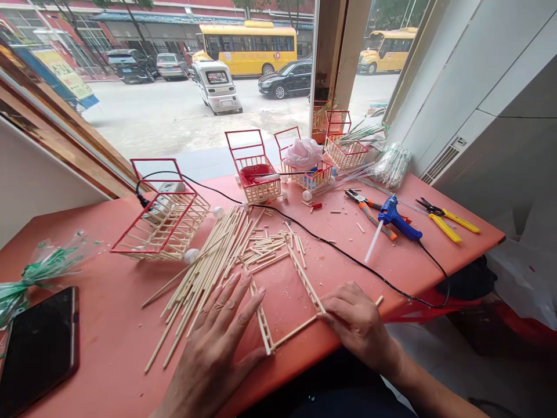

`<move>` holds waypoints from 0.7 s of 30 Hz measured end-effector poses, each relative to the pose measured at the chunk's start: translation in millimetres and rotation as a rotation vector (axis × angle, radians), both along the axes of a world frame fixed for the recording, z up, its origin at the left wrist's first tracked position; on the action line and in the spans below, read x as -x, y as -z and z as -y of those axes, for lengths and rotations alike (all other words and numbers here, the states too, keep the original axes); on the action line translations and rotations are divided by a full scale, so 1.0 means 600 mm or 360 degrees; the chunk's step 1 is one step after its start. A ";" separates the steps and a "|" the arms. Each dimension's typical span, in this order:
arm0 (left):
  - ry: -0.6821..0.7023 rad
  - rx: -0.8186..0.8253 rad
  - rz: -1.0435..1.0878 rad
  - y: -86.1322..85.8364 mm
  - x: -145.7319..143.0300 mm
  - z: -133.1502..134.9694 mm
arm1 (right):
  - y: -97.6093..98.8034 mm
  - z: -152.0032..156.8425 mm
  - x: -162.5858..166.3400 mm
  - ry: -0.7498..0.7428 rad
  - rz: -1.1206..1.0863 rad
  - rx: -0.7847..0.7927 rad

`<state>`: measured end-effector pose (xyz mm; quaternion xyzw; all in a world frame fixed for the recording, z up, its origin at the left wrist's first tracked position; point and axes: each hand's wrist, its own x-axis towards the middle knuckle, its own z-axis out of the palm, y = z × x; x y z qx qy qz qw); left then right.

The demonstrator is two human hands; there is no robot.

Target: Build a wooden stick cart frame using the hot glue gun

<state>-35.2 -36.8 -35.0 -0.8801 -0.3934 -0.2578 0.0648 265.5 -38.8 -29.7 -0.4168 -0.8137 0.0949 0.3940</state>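
A frame of thin wooden sticks lies at the table's front edge: a left side strip (261, 319), a right side strip (304, 278) and a crossing stick (296, 332) between their near ends. My left hand (220, 328) rests with fingers spread along the left strip, thumb by its near end. My right hand (359, 319) is closed at the near right corner, where the right strip and the crossing stick meet. A stick end (379, 301) pokes out beyond my right hand. Long wooden sticks (202, 273) lie left of the frame, with short cut pieces (267, 247) behind it.
Several small stick carts with red handles (256, 174) stand at the back. A black cable (322, 237) crosses the table. On the right lie a blue glue gun (398, 220), orange-handled pliers (369, 212) and yellow-handled cutters (448, 220). A phone (39, 348) lies at left.
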 end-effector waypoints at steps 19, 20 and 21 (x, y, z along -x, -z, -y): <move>-0.0061 0.0034 -0.0008 0.006 0.000 0.003 | 0.009 0.001 0.000 0.0013 0.0001 -0.0009; -0.0061 0.0031 -0.0011 0.006 0.000 0.002 | 0.009 0.001 0.000 0.0008 -0.0002 -0.0010; -0.0057 0.0026 -0.0014 0.007 0.000 0.002 | 0.008 0.000 0.000 0.0003 -0.0005 -0.0009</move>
